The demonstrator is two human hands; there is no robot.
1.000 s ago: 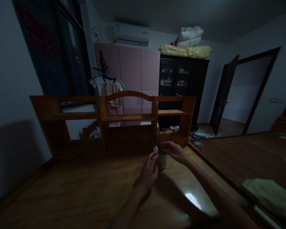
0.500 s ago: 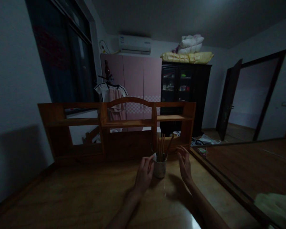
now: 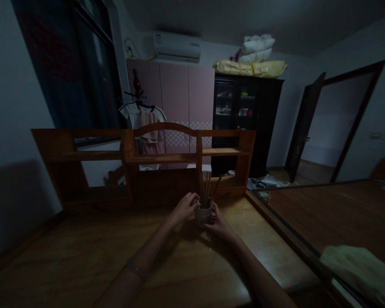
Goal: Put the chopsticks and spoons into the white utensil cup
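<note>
A small grey cup (image 3: pixel 202 217) stands upright on the wooden desk (image 3: pixel 115 256), with several thin wooden sticks (image 3: pixel 206 190) rising from it. Around its right side curls my right hand (image 3: pixel 220 226), thumb across the front and fingers at the far right side. My left hand (image 3: pixel 185 208) is at the cup's left rim, its fingers bent and drawn together. Whatever those fingertips pinch there, if anything, is too dark and small to make out. A bracelet (image 3: pixel 136 268) circles my left wrist.
Behind the cup runs a low wooden shelf unit (image 3: pixel 162 158) along the desk's back. A raised wooden edge (image 3: pixel 282 233) borders the desk on the right, with a brown surface beyond it. Pale green cloth (image 3: pixel 356 269) lies at the lower right.
My right hand has moved left from beside the cup and closed round it. My left hand stays by the rim, its fingers now higher against it. The view has shifted slightly.
</note>
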